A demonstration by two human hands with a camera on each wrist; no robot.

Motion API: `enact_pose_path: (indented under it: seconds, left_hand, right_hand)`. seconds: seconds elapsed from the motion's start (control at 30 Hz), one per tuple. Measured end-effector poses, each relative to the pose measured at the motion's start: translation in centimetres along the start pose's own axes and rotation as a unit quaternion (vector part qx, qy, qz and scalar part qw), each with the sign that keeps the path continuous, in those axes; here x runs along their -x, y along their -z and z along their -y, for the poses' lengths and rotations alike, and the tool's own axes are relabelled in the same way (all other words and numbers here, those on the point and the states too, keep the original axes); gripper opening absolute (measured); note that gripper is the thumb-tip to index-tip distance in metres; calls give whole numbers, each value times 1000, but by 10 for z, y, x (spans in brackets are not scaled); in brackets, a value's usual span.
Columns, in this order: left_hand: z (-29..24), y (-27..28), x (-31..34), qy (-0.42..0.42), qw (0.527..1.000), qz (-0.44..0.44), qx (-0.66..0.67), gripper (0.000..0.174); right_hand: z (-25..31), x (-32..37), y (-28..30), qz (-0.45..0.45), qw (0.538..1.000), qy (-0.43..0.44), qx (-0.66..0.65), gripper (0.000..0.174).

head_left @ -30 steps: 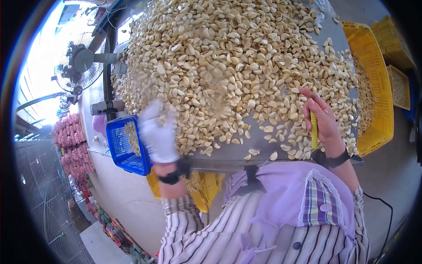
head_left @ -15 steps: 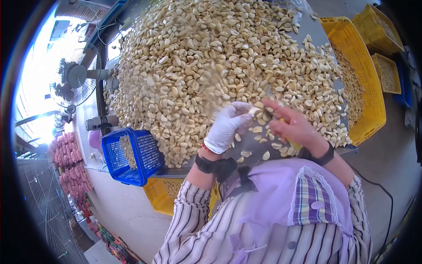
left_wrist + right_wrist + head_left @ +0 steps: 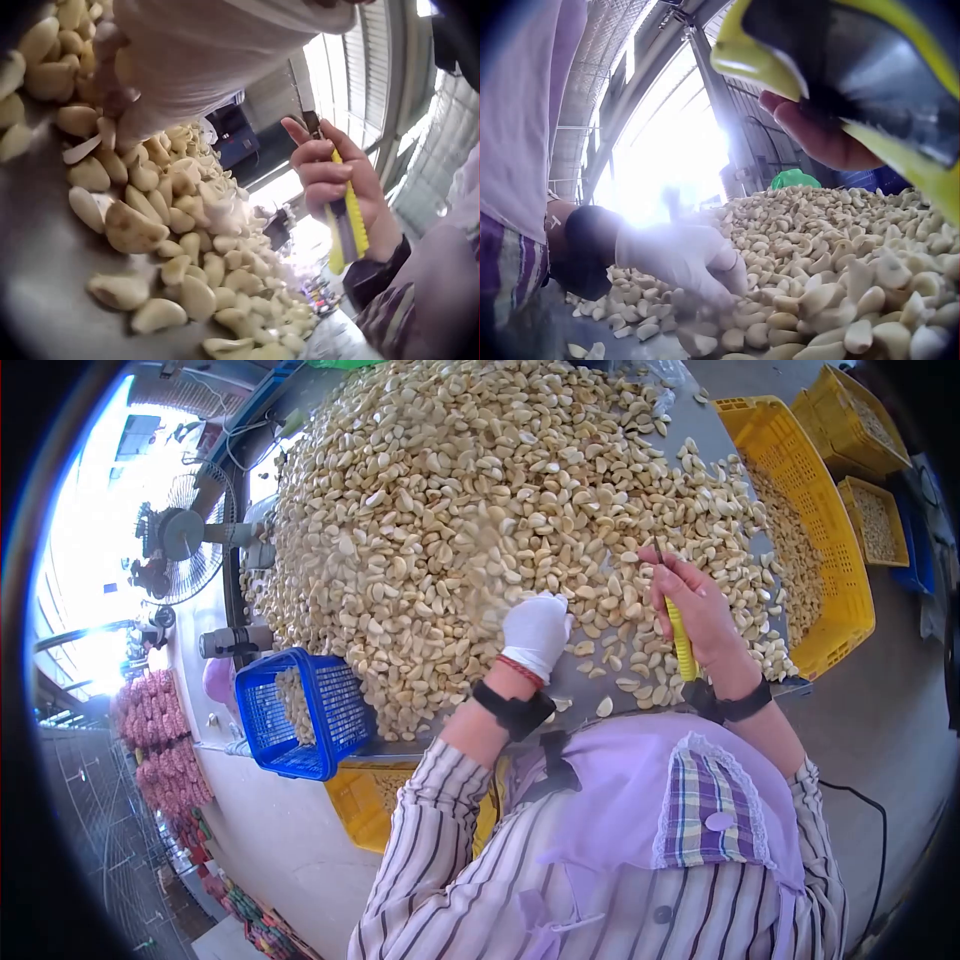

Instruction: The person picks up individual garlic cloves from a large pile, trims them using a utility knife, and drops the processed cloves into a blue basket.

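Observation:
Pale peeled cloves (image 3: 450,510) lie heaped over a grey metal table (image 3: 700,435). The white-gloved left hand (image 3: 537,635) is at the near edge of the heap. Its fingers point down among the cloves in the left wrist view (image 3: 187,67) and the right wrist view (image 3: 682,259); whether a clove is between them is hidden. To its right, the bare right hand (image 3: 705,620) grips a yellow utility knife (image 3: 681,640) above the cloves. The knife's thin blade (image 3: 300,86) points away from the fist, touching nothing.
A blue basket (image 3: 345,700) with some cloves stands at the table's left near corner. Yellow crates (image 3: 835,530) of cloves are on the right, another yellow crate (image 3: 355,805) below the near edge. A fan (image 3: 180,535) stands at the left; a green item (image 3: 795,178) lies behind the heap.
From beside the blue basket, the left hand has moved right, met the right hand, then lowered onto the cloves. The right hand moved left to it and back right, still gripping the knife.

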State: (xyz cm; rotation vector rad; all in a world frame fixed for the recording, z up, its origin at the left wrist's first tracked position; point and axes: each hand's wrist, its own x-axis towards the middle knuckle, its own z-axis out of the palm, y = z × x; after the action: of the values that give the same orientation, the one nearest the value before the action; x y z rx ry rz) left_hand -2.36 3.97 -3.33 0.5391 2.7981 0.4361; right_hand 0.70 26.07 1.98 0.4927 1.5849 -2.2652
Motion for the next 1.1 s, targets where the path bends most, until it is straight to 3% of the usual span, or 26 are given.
enact_pose_path:
  seconds: [0.03,0.13,0.17,0.2,0.27,0.3,0.37,0.4,0.47,0.5,0.6,0.67,0.8,0.87,0.93,0.97,1.0,1.07,1.1]
  left_hand:
    - [-1,-9,-3,-15,995,-10,-102,17]
    - [7,-7,0,-32,999,-20,-25,15]
    - [13,3,1,-27,995,91,43,21]
    - [9,25,1,-34,994,96,44,21]
    - [-8,58,1,37,912,399,93,35]
    - [-13,53,1,28,909,405,93,35]
    - [-23,40,2,-23,987,140,79,50]
    - [-27,27,-4,-31,985,147,81,50]
    - [-42,-7,-20,-130,983,79,104,51]
    - [-58,-17,-25,-134,983,35,117,45]
    - [-87,-35,-62,-190,965,104,146,34]
    - [-95,-32,-87,-195,966,49,164,25]
    - [-92,12,-117,-143,987,6,80,33]
    - [-87,41,-119,-96,995,25,34,50]
    - [-59,38,-117,-144,984,-57,-85,57]
    - [-48,35,-113,-162,975,-107,-111,48]
    - [-44,33,-108,-161,975,-103,-112,48]
    - [-38,32,-97,-279,943,-178,-33,40]
    - [-39,27,-89,-266,955,-118,51,34]
  right_hand:
    - [0,3,1,-5,1000,2,-2,34]
    - [0,9,7,-23,1000,11,3,35]
    - [-1,9,13,-26,999,23,-10,34]
    - [-2,10,18,-32,999,36,-23,34]
    - [0,10,28,-61,997,29,-36,33]
    - [2,10,33,-85,994,45,-48,35]
    - [13,13,40,-115,988,74,-77,37]
    - [17,14,47,-126,986,73,-77,37]
    - [24,14,61,-142,976,114,-123,32]
    - [27,15,67,-163,970,117,-138,33]
    - [35,17,82,-197,959,146,-145,34]
    - [43,24,88,-217,954,148,-146,35]
    - [48,33,108,-259,939,177,-141,35]
    - [45,35,119,-269,932,200,-141,36]
    - [41,37,127,-270,930,191,-159,37]
    - [38,36,131,-275,927,186,-173,37]
    - [36,35,133,-279,924,182,-185,37]
    - [33,34,131,-276,926,173,-192,37]
    - [32,33,131,-272,927,166,-198,37]
